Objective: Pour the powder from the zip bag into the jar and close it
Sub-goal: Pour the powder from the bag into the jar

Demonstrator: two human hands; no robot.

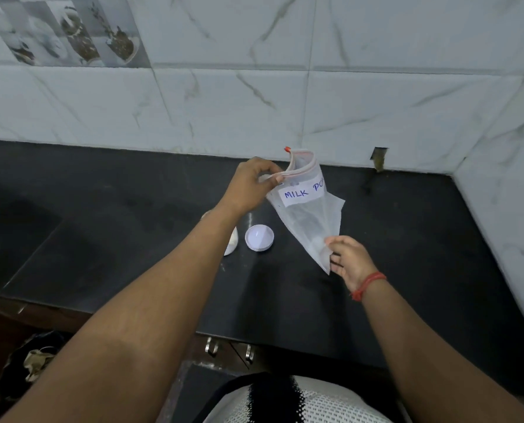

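Note:
A clear zip bag [308, 218] with a white label reading "MILK PO…" hangs above the black counter, its red-edged mouth open at the top. My left hand [253, 186] pinches the bag's top edge by the zip. My right hand [347, 259] grips the bag's lower corner, where a little white powder shows. The jar [233, 242] stands on the counter under my left forearm, mostly hidden, with white powder visible inside. Its white lid [259, 237] lies upturned on the counter just right of the jar.
The black counter [132, 224] runs along a white marble-tiled wall [254, 102] that turns a corner at the right. Its front edge lies close to my body, with cabinet handles [228, 351] below it.

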